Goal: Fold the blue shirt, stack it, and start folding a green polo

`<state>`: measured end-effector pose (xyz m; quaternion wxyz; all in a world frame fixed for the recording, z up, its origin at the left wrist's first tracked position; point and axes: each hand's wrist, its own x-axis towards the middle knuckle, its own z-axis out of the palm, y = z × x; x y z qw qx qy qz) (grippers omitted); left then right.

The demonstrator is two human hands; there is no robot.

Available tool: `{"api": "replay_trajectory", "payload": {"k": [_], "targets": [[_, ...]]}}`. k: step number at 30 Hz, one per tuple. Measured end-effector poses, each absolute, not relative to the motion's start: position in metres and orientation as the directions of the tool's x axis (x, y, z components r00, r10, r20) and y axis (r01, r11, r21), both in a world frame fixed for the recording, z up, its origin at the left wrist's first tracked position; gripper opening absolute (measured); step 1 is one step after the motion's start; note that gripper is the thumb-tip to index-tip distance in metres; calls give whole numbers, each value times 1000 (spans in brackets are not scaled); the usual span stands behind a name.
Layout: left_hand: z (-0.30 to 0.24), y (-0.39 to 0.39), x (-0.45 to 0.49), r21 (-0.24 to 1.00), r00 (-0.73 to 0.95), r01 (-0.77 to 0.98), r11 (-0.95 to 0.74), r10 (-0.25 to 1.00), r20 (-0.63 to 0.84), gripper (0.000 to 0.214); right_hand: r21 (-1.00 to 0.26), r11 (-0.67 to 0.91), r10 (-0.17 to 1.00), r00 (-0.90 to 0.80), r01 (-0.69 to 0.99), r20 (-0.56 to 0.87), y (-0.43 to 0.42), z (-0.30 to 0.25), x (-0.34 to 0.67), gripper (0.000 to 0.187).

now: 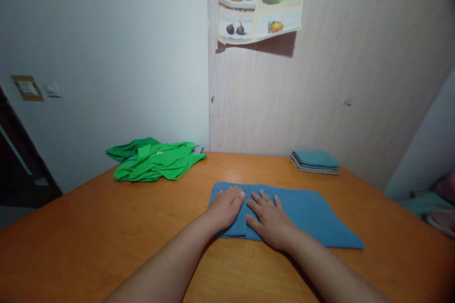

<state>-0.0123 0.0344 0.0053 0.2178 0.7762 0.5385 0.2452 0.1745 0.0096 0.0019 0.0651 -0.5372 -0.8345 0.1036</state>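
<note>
A blue cloth (305, 215) lies spread flat on the orange wooden table (88, 236), partly folded at its left end. My left hand (226, 207) rests palm down on the cloth's left part, fingers stretched out together. My right hand (269, 219) lies flat beside it on the cloth, fingers spread. The two hands almost touch. Neither hand holds anything.
A crumpled green garment (154, 160) lies at the table's far left. A small stack of folded cloths (314, 161) sits at the far right by the wall. A fruit poster (260, 5) hangs on the wooden wall. Bedding (435, 203) shows at the right edge.
</note>
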Motion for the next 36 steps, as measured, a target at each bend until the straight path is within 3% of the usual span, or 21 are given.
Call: {"api": "replay_trajectory", "payload": {"k": [4,11,16,29,36], "targets": [[9,35,-19,567,299,731,-380,925,234,48,-228,423,904,-425,877,41,6,7,173,61],[7,21,-15,302,430,836,-458,889,159,50,-250,410,910,-413,877,45,10,2,174,60],[2,17,-11,209,462,851,-482,876,140,55,-288,380,922,-384,879,45,12,-1,182,64],[-4,18,-8,185,444,869,-459,888,118,69,-252,265,961,-276,930,-6,24,-6,208,70],[-1,18,-8,189,450,868,-460,888,94,80,-169,98,995,-99,981,-1,33,-12,237,71]]}}
